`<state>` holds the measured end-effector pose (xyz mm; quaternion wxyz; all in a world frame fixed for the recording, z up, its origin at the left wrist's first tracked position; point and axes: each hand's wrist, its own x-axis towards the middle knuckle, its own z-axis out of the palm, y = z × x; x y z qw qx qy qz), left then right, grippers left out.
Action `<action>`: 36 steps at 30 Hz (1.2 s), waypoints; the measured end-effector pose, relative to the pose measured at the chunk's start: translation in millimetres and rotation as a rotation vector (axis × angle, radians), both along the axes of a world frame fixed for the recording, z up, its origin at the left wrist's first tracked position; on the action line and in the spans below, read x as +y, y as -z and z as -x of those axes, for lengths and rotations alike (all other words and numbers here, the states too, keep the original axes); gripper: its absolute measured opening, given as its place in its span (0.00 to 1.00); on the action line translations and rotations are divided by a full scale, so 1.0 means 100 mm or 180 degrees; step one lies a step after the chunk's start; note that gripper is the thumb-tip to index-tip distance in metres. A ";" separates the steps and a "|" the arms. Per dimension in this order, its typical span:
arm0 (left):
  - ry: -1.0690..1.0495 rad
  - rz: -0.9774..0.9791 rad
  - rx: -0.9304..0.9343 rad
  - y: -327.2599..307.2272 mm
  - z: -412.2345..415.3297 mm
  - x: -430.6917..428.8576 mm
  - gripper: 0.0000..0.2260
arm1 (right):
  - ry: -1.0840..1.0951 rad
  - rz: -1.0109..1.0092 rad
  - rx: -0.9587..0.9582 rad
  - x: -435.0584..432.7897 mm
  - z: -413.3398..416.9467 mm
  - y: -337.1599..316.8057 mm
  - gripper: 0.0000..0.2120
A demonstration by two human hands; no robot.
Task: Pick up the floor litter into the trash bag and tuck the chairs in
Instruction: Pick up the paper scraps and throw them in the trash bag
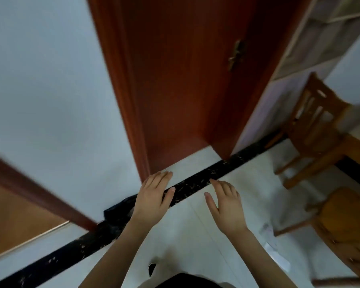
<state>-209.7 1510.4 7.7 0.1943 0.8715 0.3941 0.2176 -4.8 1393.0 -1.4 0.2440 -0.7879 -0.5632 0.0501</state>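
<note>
Left hand (153, 197) and right hand (226, 206) were seen stretched forward above the pale floor (195, 235), fingers straight and spread, nothing held in either. White paper litter (277, 254) was noted on the floor to the right, beside the near chair (345, 223). A dark trash bag (117, 210), partly hidden by the left wrist, was slumped against the black skirting strip (195, 181) at the wall base. A second chair (316, 125) was recorded farther back, right of a red-brown door (185, 80). Blur was noted throughout.
</note>
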 end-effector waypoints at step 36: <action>0.3290 0.0239 0.1086 0.90 -4.15 -1.88 0.30 | 0.3459 0.0399 0.0558 -3.44 -2.28 0.78 0.26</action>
